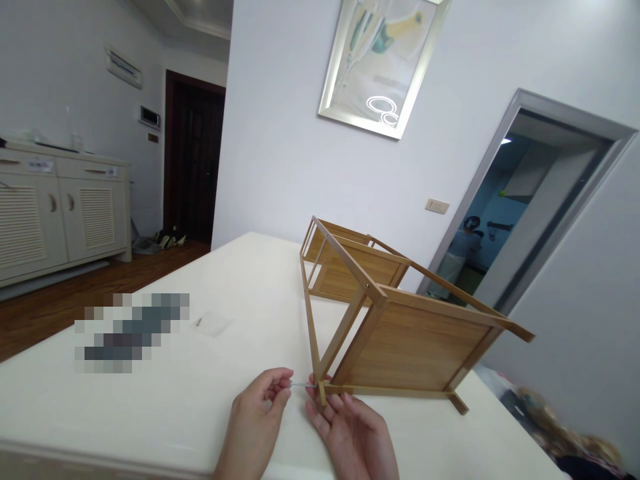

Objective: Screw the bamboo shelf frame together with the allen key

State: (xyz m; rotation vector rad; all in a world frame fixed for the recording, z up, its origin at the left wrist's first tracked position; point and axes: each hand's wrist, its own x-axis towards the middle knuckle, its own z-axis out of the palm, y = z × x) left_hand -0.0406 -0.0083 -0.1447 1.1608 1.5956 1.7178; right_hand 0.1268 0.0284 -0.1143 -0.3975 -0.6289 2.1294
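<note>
A wooden shelf rack [410,340] with slim legs and flat panels lies on its side on the white table [240,280]. My left hand [260,413] pinches a thin metal rod, hex-key-like [301,385], between thumb and fingers. The rod's far end meets the rack's near left corner, where the leg and crossbar join. From below, my right hand [353,427] curls its fingers around that same corner and steadies it. The exact contact of the rod tip is too small to make out.
A small clear plastic bag [210,323] with a tiny piece in it lies left of the rack. Farther left is a blurred-out dark object [135,333]. The wall stands behind the table; a person [463,247] is in the doorway at right.
</note>
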